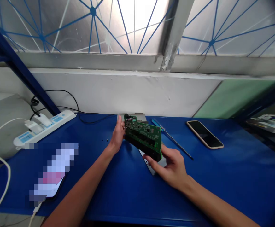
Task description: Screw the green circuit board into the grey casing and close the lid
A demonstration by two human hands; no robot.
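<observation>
A green circuit board (143,137) with rows of black components is held up above the blue table. My left hand (117,135) grips its left edge, with the fingers spread upward. My right hand (169,165) grips its lower right edge, thumb on top and fingers beneath. Behind and under the board lies a grey metal plate (150,162), which shows past both ends. I cannot tell whether it is fixed to the board. The board hides the plate's middle.
A blue-handled screwdriver (169,138) lies beyond my right hand, and a phone (205,134) lies to its right. On the left are a white power strip (43,127) with plugs, a white cable (0,160), and a blurred phone (49,171). A wall (118,91) stands behind the blue table (241,176).
</observation>
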